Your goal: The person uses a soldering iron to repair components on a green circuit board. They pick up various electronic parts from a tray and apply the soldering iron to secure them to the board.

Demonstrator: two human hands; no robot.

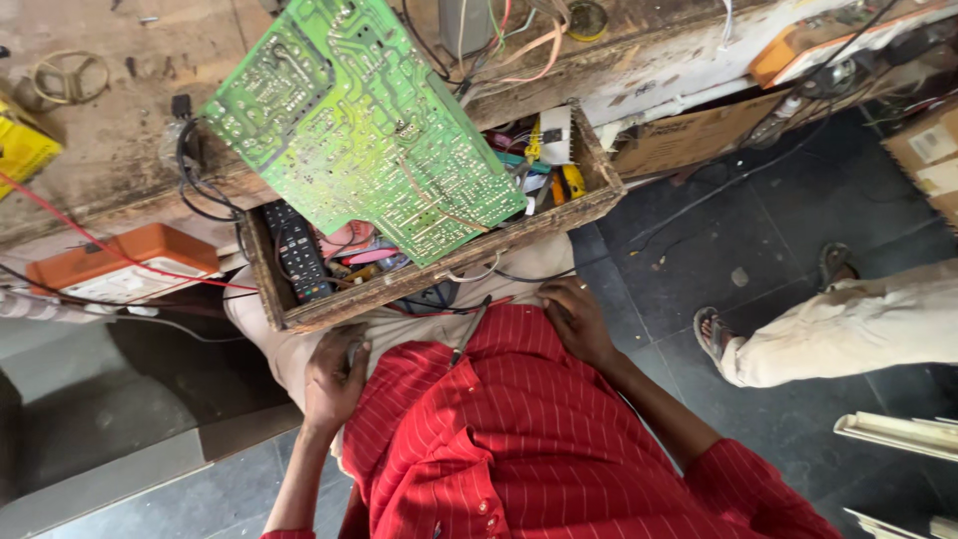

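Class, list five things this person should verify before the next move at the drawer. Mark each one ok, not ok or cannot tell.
1. Board steady: not ok. It lies tilted across the bench edge and the open drawer.
2. Left hand free: cannot tell. It curls over something small and dark.
3. Right hand free: ok. It rests open at the shirt hem.
4. Thin tool within reach: ok. It lies on the lap between the hands.
5. Drawer contents in sight: not ok. The board covers most of them, and only a remote and a few bits show.
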